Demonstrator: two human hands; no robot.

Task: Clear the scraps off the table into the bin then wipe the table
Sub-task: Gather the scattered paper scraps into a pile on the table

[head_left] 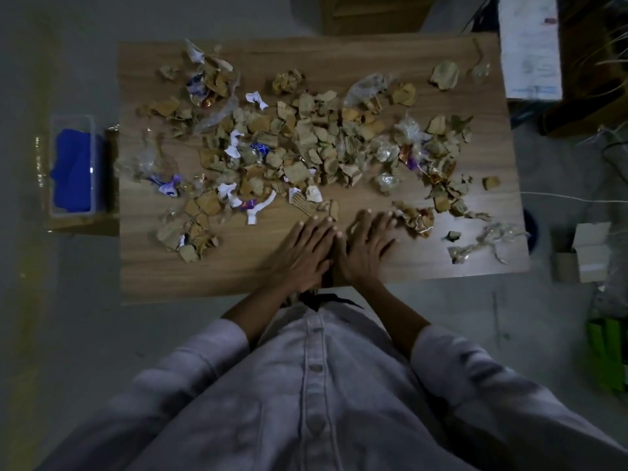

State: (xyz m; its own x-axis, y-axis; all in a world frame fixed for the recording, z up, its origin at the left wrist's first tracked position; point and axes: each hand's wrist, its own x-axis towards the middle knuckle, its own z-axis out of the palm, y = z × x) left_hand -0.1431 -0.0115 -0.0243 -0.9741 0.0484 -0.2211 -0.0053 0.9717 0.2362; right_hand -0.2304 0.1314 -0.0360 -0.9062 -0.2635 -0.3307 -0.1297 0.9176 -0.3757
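Note:
A wooden table (238, 270) is strewn with several scraps (306, 144): torn brown cardboard, white paper bits, purple wrappers and crumpled clear plastic. My left hand (302, 249) and my right hand (367, 246) lie flat side by side on the table near its front edge, fingers straight and pointing at the scraps. Neither holds anything. The right fingertips touch a crumpled brown piece (416, 219). A clear bin (73, 164) with a blue cloth inside stands left of the table on a cardboard box.
A white sheet on a dark surface (530, 45) sits at the back right. Small cardboard boxes (584, 256) and a green item (608, 351) lie on the floor to the right, with loose cables. A wooden piece of furniture (373, 11) stands behind the table.

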